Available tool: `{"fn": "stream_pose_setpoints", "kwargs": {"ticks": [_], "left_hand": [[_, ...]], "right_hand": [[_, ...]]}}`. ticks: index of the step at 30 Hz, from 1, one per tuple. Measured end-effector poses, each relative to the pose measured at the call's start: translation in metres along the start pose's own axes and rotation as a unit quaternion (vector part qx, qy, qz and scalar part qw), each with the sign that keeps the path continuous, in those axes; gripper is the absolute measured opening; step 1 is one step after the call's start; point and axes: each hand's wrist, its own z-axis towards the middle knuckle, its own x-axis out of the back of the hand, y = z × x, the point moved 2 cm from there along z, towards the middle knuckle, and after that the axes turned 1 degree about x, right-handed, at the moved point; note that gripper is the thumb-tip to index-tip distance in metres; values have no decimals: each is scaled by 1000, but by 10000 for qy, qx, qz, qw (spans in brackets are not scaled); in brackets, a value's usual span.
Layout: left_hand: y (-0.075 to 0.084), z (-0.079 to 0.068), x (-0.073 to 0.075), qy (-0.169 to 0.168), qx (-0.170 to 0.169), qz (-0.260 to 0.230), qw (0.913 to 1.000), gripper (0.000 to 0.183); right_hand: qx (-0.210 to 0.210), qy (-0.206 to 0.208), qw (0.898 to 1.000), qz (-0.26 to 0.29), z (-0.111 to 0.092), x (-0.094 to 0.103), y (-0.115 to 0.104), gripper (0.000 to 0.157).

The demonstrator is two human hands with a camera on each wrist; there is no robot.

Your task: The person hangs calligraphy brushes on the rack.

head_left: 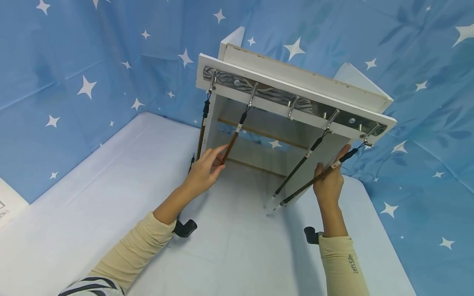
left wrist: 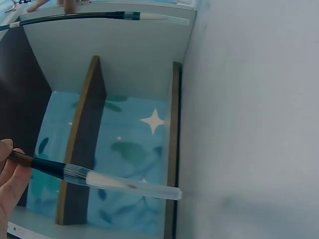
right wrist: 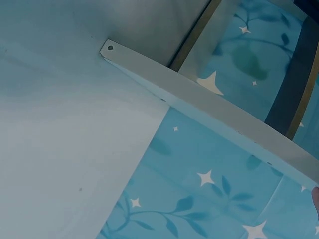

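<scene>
My left hand [head_left: 203,172] pinches the brown handle of a calligraphy brush [head_left: 232,142], which hangs by its loop from a hook. In the left wrist view, fingers [left wrist: 12,181] hold this brush above its dark ferrule, and a clear cap covers the pale bristles. Another brush [head_left: 202,129] hangs just left of it. My right hand [head_left: 329,183] holds the right side panel of the white rack [head_left: 296,110], thumb on the near side. Two dark brushes hang at the right, the outermost brush [head_left: 322,174] crossing before that hand. In the right wrist view only a fingertip [right wrist: 316,196] shows.
A metal hook [head_left: 293,107] in the middle of the rack's front bears no brush. The rack stands on a white-covered table [head_left: 237,246] before blue star-printed cloth [head_left: 111,49]. At the far left lies a paper with line drawing [head_left: 9,205].
</scene>
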Motion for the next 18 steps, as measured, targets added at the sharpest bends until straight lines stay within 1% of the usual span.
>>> {"fn": "stream_pose_setpoints", "kwargs": {"ticks": [2, 5, 11, 15, 18], "left_hand": [[-2, -1, -2, 6, 13, -45, 10000, 55], [-5, -1, -4, -2, 49, -105, 9999, 56], [-5, 0, -3, -94, 129, -127, 9998, 58], [-5, 0, -2, -168, 155, -154, 9996, 59], [-5, -1, -1, -216, 194, -236, 9993, 59]], "right_hand": [[4, -3, 10000, 14, 0, 0, 0, 58], [65, 60, 9999, 83, 0, -1, 0, 56], [109, 106, 9998, 84, 2, -1, 1, 63], [27, 60, 9999, 77, 1, 0, 1, 58], [-118, -19, 9999, 32, 0, -1, 2, 54]]}}
